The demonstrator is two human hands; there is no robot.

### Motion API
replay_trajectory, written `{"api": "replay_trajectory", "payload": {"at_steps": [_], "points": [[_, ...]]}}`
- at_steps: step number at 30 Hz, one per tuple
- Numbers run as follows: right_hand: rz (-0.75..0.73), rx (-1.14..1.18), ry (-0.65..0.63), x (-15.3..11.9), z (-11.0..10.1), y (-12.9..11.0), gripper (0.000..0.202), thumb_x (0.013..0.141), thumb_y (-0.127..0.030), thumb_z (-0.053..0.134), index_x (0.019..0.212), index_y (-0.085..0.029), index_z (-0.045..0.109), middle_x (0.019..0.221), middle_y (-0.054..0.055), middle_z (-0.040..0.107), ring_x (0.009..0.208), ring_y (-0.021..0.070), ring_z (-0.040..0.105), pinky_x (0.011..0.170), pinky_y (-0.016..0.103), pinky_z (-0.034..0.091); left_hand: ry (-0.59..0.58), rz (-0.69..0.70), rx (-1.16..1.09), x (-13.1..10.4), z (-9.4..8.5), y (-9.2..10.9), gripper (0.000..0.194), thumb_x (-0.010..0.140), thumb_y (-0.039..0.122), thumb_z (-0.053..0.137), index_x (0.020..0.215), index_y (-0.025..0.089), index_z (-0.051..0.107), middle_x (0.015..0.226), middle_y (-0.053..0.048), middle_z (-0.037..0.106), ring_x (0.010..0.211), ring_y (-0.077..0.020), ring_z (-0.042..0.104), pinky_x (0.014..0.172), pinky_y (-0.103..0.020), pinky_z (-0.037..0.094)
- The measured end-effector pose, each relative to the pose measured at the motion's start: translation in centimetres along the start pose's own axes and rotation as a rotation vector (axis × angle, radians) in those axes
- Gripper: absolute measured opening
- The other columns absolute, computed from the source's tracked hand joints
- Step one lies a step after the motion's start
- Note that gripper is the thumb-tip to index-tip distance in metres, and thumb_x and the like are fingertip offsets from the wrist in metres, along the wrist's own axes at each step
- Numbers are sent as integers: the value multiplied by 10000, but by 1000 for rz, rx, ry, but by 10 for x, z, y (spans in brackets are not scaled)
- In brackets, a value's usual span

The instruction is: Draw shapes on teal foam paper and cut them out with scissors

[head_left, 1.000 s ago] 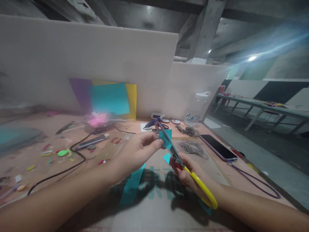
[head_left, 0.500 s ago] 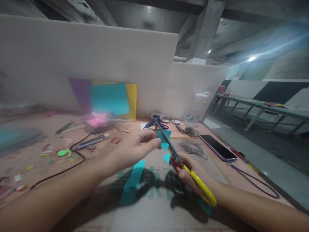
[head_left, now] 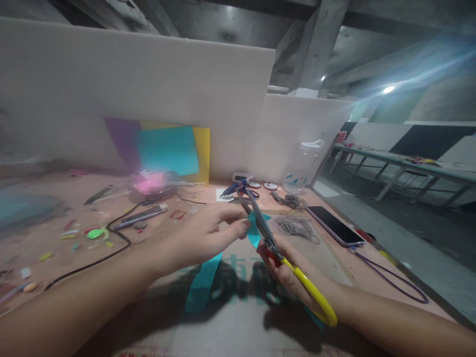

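My left hand (head_left: 213,230) pinches a small teal piece (head_left: 254,232) between thumb and fingers, above the middle of the work surface. Yellow-handled scissors (head_left: 312,292) are in my right hand (head_left: 288,260), their blades parted and pointing up and away. The teal piece lies at the blades, partly hidden behind them. Below my left hand, a longer teal strip (head_left: 204,287) rests on the translucent sheet (head_left: 230,332). Another teal scrap (head_left: 315,317) shows partly beneath the scissor handle.
A phone (head_left: 334,225) with a looped strap lies right, beside grey cord (head_left: 297,229). A clear bottle (head_left: 300,168) stands behind. Coloured sheets (head_left: 169,151) lean against the white partition (head_left: 148,84). At left are a black cable (head_left: 89,262), a pink-filled bowl (head_left: 152,184) and scraps.
The scissor blades have opened wider, and the teal piece has turned and moved slightly down. The small separate teal bit seen below it earlier is no longer visible apart.
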State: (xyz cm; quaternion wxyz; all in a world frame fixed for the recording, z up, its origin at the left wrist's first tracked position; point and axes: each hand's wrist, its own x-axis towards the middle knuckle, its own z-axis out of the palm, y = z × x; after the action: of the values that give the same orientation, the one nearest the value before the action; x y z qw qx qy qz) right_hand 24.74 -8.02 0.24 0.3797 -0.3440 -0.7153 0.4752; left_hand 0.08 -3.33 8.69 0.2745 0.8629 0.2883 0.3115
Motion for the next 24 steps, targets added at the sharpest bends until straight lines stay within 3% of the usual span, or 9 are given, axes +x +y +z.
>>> {"api": "replay_trajectory", "payload": {"at_steps": [4, 10, 17, 24], "points": [[-20, 18, 12, 0, -1, 4, 520, 877, -710, 605, 1133, -259, 577, 909, 20, 486, 683, 123, 418, 591, 227, 438, -1, -3, 19, 0, 0, 1, 334, 1003, 413, 486, 846, 185, 673, 802, -6, 699, 767, -158, 651, 651, -260, 448], [-18, 80, 9, 2, 1, 5, 542, 846, -721, 641, 1117, -257, 565, 845, -8, 455, 632, 105, 346, 505, 196, 334, -9, 36, 32, 1, -2, 0, 323, 999, 371, 490, 804, 177, 662, 765, 4, 685, 737, -144, 638, 642, -250, 445], [45, 103, 10, 1, -2, 6, 559, 814, -719, 685, 1094, -247, 582, 853, -4, 475, 642, 108, 358, 533, 211, 350, -8, 80, 58, 4, -6, 4, 292, 987, 322, 491, 809, 180, 673, 754, 8, 678, 727, -136, 616, 626, -240, 429], [31, 60, 52, 2, 1, -1, 598, 794, -772, 657, 1070, -247, 578, 864, 1, 485, 681, 129, 391, 564, 225, 371, 6, 2, 60, 3, -4, -1, 323, 980, 407, 505, 822, 191, 686, 807, -3, 691, 783, -163, 634, 673, -267, 448]]}}
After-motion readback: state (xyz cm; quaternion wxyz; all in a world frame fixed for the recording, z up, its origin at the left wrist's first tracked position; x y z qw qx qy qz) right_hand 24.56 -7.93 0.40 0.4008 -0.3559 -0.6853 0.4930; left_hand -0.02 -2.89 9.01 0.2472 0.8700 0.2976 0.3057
